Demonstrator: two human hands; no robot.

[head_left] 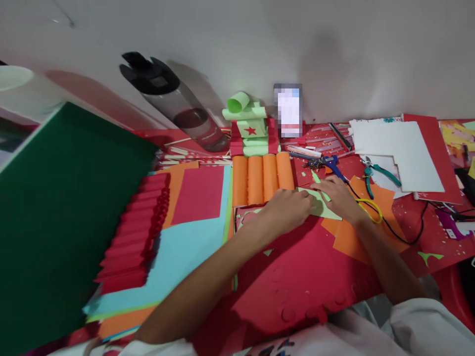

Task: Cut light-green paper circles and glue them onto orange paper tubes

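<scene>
White clothing comes nearest in the head view, cut off by the bottom edge. Beyond it, the right hand grasps a light green marker over a pale green sheet on the red desk, just right of the orange rolls. The left hand curls at the sheet's left part and hides some of it; whether its fingers pinch the paper I cannot tell. Far left, a clear bottle with a dark lid seems to hold liquid low down. What looks like a white container is cut off, contents unseen. The phone's screen is blurred.
</scene>
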